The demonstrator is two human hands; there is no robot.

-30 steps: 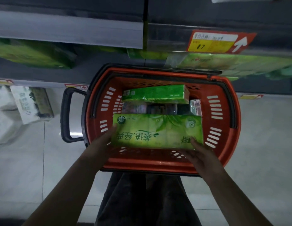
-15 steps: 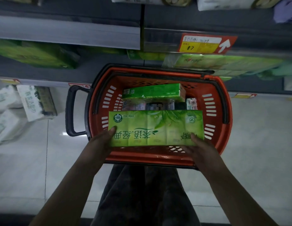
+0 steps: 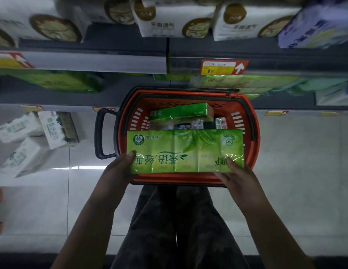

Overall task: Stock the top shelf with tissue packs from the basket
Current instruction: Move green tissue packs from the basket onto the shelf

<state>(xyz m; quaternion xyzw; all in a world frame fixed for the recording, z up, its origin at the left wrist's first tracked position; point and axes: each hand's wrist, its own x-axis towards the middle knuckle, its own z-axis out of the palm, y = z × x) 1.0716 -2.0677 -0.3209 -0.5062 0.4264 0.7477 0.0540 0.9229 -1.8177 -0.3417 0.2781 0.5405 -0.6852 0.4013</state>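
— Packs in white wrap (image 3: 33,140) are lying tumbled on the floor (image 3: 305,171) at the far left. What is the left hand doing?
— The left hand (image 3: 118,171) is gripping the left end of a long green tissue pack (image 3: 184,150), thumb lying on top, fingers going underneath, out of sight.
— Where is that pack sitting?
— It is being held flat over the near half of the red basket (image 3: 251,158); whether it is touching the rim, I cannot tell. Another green pack (image 3: 181,112) is lying inside, further back.
— And the right side?
— The right hand (image 3: 237,175) is gripping the right end likewise, thumb pressing on the top face.
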